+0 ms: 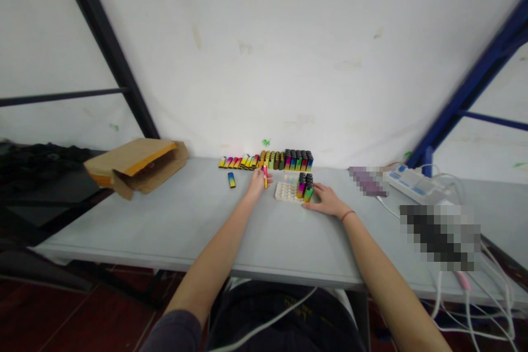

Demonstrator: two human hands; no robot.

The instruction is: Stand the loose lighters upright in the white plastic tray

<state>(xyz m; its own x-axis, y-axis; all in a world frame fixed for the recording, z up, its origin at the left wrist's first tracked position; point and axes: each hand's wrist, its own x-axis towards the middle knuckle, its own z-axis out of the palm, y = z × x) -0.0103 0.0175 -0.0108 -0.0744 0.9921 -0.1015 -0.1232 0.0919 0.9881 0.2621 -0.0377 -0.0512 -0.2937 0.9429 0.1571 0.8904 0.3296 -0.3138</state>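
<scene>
head view. left hand (258,184) is mid-bench, near the back edge, fingers pinched on a slim disposable lighter (265,177), red fading to yellow, held upright just left of a cream tray (284,193) with round recesses. right hand (325,201) lies open and flat on the bench (173,220), fingertips at the tray's right corner, right beside a cluster of lighters (304,187) standing in the tray. contact there is hard to tell. cluster has gradient bodies, green, yellow and pink, with dark tops.

along the back edge runs a row of lighters (264,162): left end leaning over in pink, yellow and orange, then upright ones in yellow and brown. at its right end is a block of upright lighters (297,160), dark tops, blue to red bodies. a lone blue-yellow lighter (231,180) lies flat left of the left hand.

red band (347,215) on the right wrist, dark sleeve (171,333) on the left arm. left end of the bench: torn cardboard box (138,168) on its side, orange inside. right end: white power strip (412,184), with white cables (466,308) hanging past the front edge. two pixelated objects (368,181) (439,236) on that side, too blurred to name.
</scene>
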